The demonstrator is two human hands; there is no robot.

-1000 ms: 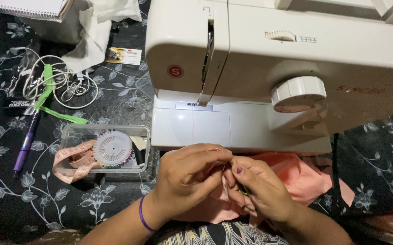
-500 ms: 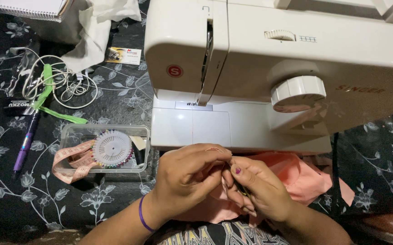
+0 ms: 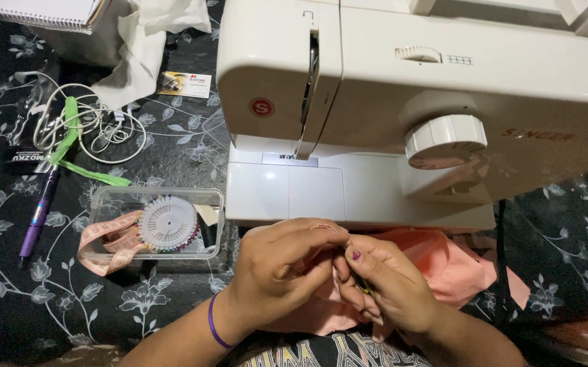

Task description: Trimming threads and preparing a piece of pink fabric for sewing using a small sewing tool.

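1. Pinching pink cloth at table's front edge, just before the sewing machine: left hand closed on a fold, right hand closed on cloth w/ something thin, too small to tell.
2. Judging: keep fingertips close, fold taut, edges aligned.
3. Pin box sits near, left of the hands; reach w/o letting go.

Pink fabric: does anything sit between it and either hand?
Nothing visible does. Both the left hand and the right hand are already pinching the pink fabric directly, in front of the white sewing machine.
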